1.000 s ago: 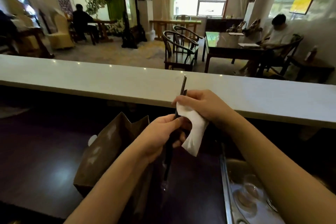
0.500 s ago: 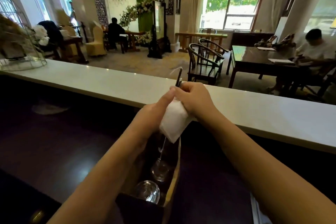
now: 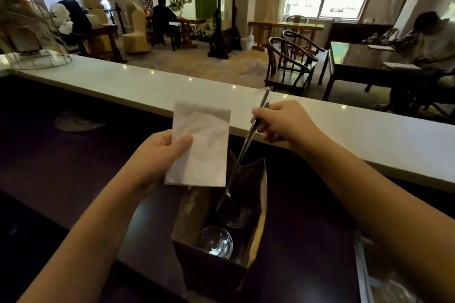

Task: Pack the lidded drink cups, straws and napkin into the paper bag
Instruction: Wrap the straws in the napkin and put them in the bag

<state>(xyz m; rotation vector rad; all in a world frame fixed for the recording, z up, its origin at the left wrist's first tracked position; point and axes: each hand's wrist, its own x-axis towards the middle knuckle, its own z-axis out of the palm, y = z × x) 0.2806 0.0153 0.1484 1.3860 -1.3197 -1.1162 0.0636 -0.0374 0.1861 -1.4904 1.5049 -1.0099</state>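
Half a second ago both hands met around the napkin and straws. Now they have parted: the left hand holds the napkin unfolded flat, and the right hand alone lowers the straws into the paper bag.

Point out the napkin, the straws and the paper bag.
napkin (image 3: 204, 145): head view, middle of the white sheet.
straws (image 3: 248, 141): head view, shaft below the right hand.
paper bag (image 3: 261, 206): head view, right wall of the open bag.
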